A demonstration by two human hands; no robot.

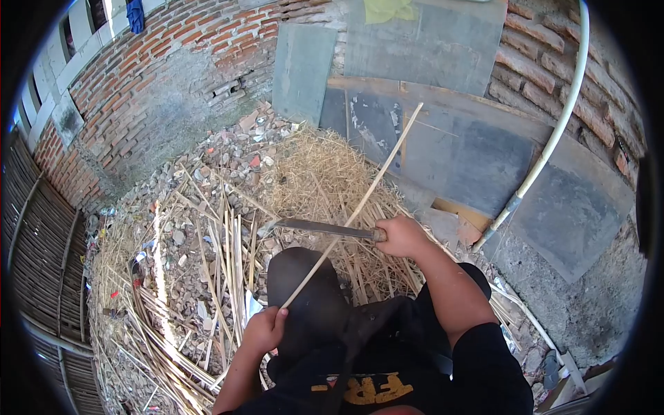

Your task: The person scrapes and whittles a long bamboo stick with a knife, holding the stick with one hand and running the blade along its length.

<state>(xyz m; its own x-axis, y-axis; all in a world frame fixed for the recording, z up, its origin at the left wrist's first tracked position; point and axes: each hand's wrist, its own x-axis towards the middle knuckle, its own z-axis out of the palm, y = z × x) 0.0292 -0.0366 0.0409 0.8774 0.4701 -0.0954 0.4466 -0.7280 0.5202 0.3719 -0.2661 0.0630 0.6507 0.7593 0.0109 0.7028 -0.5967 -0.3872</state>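
Observation:
My left hand [265,330] is closed round the lower end of a long, pale bamboo strip [378,178], which slants up and away to the right across my knee. In my right hand [403,237] is the handle of a machete [324,227], its dark blade pointing left. The blade crosses the strip a little above my knee; whether its edge touches the strip I cannot tell. Below and beyond the blade lies a heap of dry, thin shavings [311,169].
Split bamboo strips [225,256] lie on the rubble [180,238] to the left, with more at lower left. A brick wall [166,90] stands behind. Dark panels [456,162] and a long pale pole [553,142] lean at the right. A woven bamboo screen [41,221] borders the far left.

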